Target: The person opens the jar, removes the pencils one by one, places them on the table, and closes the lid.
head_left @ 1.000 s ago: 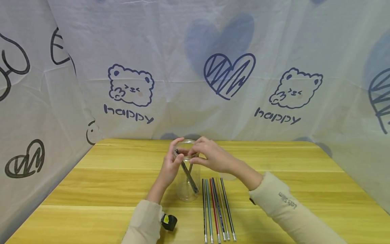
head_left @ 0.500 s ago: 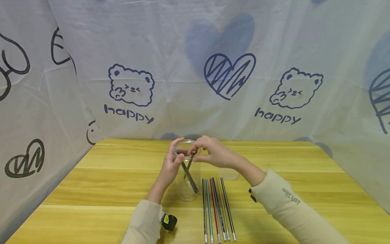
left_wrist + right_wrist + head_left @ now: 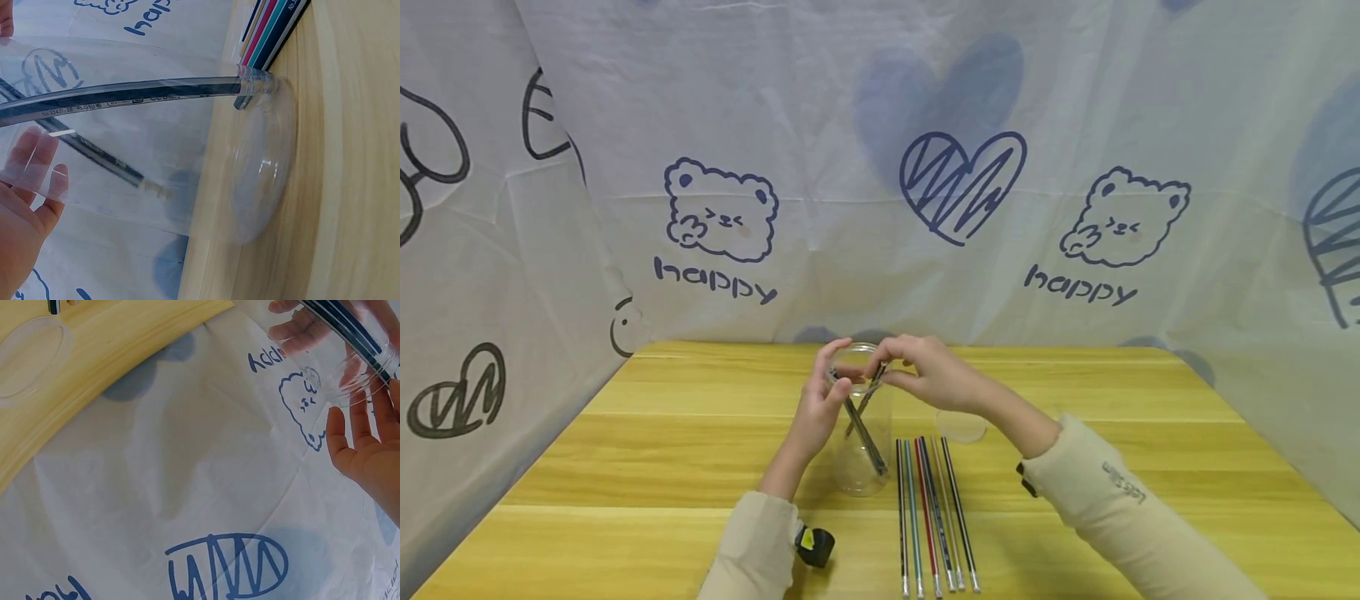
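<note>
A clear plastic jar (image 3: 848, 477) stands on the table, and my left hand (image 3: 811, 412) grips it near its rim, fingers on the far side. Dark pencils (image 3: 187, 87), perhaps more than one, lean inside it with their lower ends at the base. My right hand (image 3: 938, 377) is at the mouth and pinches the top of another dark pencil (image 3: 860, 408), which slants across the first ones. In the left wrist view this pencil's eraser end (image 3: 150, 185) hangs inside the jar, short of the base. My right fingertips (image 3: 337, 434) are partly seen through clear plastic.
Several pencils (image 3: 938, 517) lie side by side right of the jar, in red, teal, dark and light colours, erasers toward me. A clear round lid (image 3: 961, 427) lies behind them. A printed cloth (image 3: 820, 250) hangs behind the wooden table (image 3: 662, 467).
My right hand has drawn back a little to the right from the jar's mouth, and the slanted pencil's top has risen and shifted right. The left hand and jar have stayed in place.
</note>
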Action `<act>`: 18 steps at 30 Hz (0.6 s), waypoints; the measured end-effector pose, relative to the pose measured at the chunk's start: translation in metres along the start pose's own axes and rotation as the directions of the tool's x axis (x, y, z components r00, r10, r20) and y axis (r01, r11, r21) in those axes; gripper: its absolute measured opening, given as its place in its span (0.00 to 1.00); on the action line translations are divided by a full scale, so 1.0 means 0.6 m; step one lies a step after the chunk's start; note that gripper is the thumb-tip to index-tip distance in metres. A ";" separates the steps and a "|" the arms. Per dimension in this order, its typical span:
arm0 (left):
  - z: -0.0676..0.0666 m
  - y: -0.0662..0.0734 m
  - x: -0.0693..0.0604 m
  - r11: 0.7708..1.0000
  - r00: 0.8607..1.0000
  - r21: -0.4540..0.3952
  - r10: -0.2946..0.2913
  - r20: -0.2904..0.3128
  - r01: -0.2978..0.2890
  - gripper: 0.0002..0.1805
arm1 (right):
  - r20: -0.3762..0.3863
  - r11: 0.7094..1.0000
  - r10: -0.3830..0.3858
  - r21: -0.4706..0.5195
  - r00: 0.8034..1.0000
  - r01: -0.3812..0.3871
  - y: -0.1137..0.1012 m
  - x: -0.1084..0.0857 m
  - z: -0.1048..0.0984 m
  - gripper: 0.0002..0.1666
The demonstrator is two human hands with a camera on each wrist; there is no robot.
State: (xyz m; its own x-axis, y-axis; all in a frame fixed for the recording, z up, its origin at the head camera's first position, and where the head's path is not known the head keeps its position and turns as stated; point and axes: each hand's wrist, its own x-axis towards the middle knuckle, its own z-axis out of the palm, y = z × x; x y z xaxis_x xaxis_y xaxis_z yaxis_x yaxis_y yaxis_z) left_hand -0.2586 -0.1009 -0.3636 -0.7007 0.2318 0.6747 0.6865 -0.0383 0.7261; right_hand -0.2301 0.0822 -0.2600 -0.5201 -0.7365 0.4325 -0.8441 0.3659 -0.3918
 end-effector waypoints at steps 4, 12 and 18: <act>0.000 -0.001 0.000 1.000 1.000 -0.006 -0.011 -0.001 0.011 0.41 | -0.055 0.998 0.014 0.056 0.998 -0.011 -0.001 0.001 0.000 0.10; 0.000 0.001 -0.001 1.000 1.000 -0.004 -0.024 -0.004 0.024 0.41 | -0.292 0.990 0.025 0.141 0.956 0.017 -0.002 0.006 0.003 0.10; 0.001 0.001 -0.001 1.000 1.000 -0.005 -0.022 -0.002 0.022 0.40 | -0.405 0.991 -0.092 0.050 0.910 0.123 0.000 0.007 0.004 0.05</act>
State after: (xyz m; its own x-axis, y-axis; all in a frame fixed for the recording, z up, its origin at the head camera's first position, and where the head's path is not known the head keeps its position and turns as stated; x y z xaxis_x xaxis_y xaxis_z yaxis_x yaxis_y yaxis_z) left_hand -0.2576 -0.1005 -0.3634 -0.7163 0.2306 0.6586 0.6696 -0.0383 0.7417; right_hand -0.2324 0.0777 -0.2602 -0.4479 -0.4733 0.7586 -0.8941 0.2440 -0.3757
